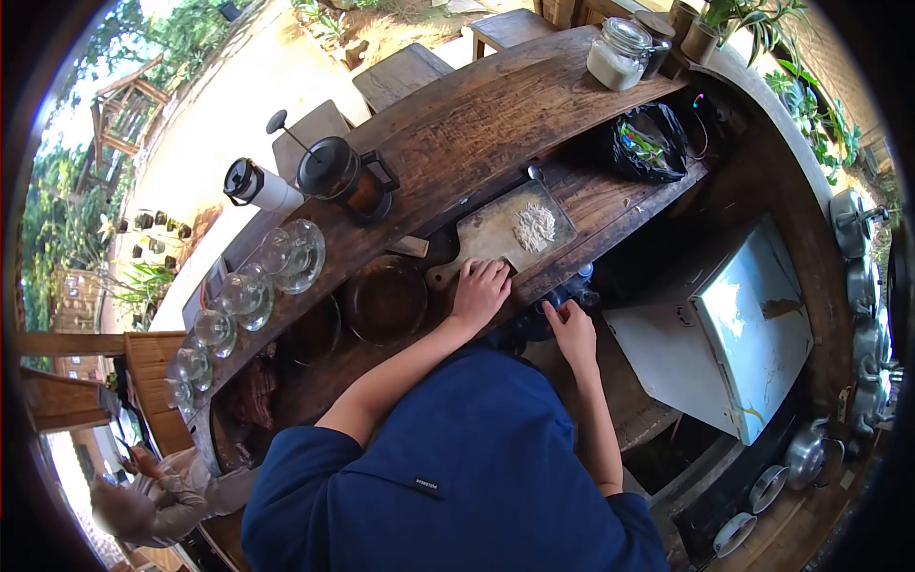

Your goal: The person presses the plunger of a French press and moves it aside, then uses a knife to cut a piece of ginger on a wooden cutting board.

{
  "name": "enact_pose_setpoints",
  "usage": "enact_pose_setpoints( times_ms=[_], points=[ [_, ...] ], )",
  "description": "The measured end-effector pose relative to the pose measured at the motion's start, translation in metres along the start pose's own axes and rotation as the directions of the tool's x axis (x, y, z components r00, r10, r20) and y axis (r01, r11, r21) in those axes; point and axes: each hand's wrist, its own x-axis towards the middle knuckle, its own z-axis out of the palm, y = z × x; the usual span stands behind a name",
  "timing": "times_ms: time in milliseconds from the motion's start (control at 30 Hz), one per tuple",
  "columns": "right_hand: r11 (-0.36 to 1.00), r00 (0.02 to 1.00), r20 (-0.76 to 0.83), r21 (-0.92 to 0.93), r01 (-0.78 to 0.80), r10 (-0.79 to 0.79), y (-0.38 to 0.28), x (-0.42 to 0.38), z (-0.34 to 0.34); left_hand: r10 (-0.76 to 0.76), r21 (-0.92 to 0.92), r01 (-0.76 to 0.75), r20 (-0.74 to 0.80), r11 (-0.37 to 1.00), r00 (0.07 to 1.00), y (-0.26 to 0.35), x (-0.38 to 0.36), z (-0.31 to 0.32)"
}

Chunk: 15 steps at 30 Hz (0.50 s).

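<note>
A wooden cutting board (484,238) with a handle lies on the lower counter, a heap of pale chopped pieces (535,227) on its far half. My left hand (483,288) rests on the board's near corner, its fingers stretched out beside a small dark patch. Lower down, past the counter's front edge, my right hand (572,331) is closed with thumb and fingers together at a dark blue object (536,326). I cannot tell what its fingers grip. A spoon (536,173) lies behind the board.
Left of the board sit dark round pans (385,299). A French press (343,181), white flask (264,186) and glassware (298,255) line the upper counter. A black plastic bag (651,141) and glass jar (620,55) stand right. A white cabinet (710,329) is below; another person (157,496) is lower left.
</note>
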Motion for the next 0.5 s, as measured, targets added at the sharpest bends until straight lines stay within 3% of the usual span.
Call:
enact_pose_setpoints(
  times_ms=[133, 200, 500],
  points=[
    [1.0, 1.0, 0.005, -0.003, 0.002, -0.002, 0.003, 0.002, -0.005, 0.028, -0.011, -0.028, 0.016, 1.0, 0.999, -0.003, 0.003, -0.001],
    [1.0, 0.996, 0.085, -0.017, -0.01, 0.012, 0.004, 0.007, -0.009, 0.014, -0.04, -0.011, 0.071, 0.999, 0.997, -0.005, 0.002, 0.0],
    [0.998, 0.999, 0.036, -0.069, -0.006, 0.008, -0.008, 0.007, 0.0, 0.025, -0.012, -0.025, 0.07, 1.0, 0.997, -0.005, -0.003, 0.0]
  ],
)
